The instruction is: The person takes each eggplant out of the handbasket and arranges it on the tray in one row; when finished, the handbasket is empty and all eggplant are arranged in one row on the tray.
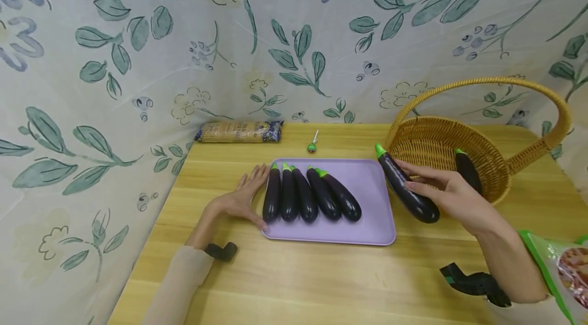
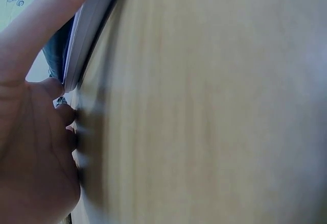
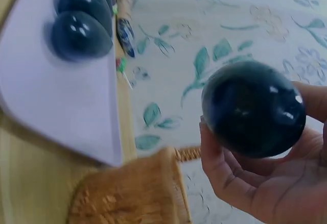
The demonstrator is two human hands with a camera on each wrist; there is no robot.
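Note:
Several dark purple eggplants [image 1: 307, 195] with green tips lie side by side on the left part of a lilac tray [image 1: 374, 202]. My left hand [image 1: 240, 201] touches the tray's left edge, fingers spread and straight. Over the gap between tray and basket, my right hand [image 1: 452, 195] grips another eggplant [image 1: 406, 187], its green tip pointing up and left. In the right wrist view the rounded end of that eggplant [image 3: 253, 109] faces the camera, fingers around it. One more eggplant [image 1: 468, 171] lies in the wicker basket [image 1: 427, 136], partly hidden by my right hand.
A long wrapped package [image 1: 240, 131] and a green lollipop [image 1: 312, 146] lie behind the tray. The basket's tall handle [image 1: 487, 81] arches at the right. A green and white snack bag [image 1: 558, 269] stands at the right front. A floral cloth [image 1: 294, 34] hangs behind the wooden table [image 1: 294, 279].

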